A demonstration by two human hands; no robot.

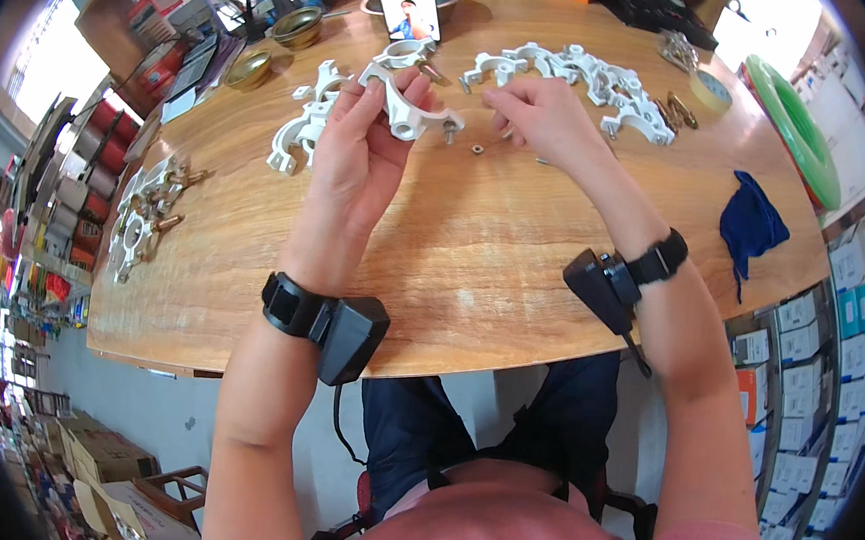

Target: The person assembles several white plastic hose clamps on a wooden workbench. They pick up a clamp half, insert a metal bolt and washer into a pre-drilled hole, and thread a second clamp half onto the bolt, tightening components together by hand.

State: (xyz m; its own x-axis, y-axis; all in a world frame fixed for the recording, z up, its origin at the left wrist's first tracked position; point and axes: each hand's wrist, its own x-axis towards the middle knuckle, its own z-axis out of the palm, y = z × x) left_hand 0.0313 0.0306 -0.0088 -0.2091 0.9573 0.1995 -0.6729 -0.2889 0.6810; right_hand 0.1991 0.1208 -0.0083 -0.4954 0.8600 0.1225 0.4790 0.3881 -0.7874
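Note:
A white plastic half-ring pipe clamp (405,116) is pinched between the thumb and fingers of my left hand (361,140), held above the table. From the clamp's right end a small metal screw (449,133) points down. To the right of it, apart from the clamp, my right hand (543,120) has its thumb and fingertips drawn together; whatever they hold, if anything, is hidden. A small nut (477,150) lies on the wood between the hands. White clamp halves (296,140) rest just left of my left hand, and more white clamp halves (592,75) spread beyond my right hand.
Clamps with brass-coloured fittings (140,214) lie at the table's left. Along the back are a phone (408,7) propped upright, and metal bowls (297,26). On the right are a tape roll (710,91), a dark blue cloth (752,227) and a green ring (793,130).

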